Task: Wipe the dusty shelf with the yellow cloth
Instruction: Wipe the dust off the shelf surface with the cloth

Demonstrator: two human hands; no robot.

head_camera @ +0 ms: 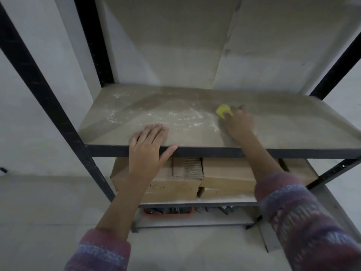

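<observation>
On the dusty shelf point(283, 124), right of centre: yellow cloth point(223, 110) bunched under right hand point(239, 122), apparently pinched by curled fingers (blurred). Left hand point(146, 143) flat, fingers straight, braced on front edge. Hazard: forward strokes pushing white dust point(175, 114) over the edge onto cardboard boxes point(224, 173) below.

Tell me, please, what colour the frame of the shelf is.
Black; the shelf frame shows best in the head view.

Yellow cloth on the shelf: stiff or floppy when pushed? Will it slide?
Probably floppy and light: the cloth shows as a small bunched wad under the fingers of the right hand. It likely slides easily, since the shelf looks flat and smooth, though the dust may drag slightly. It should not roll.
</observation>
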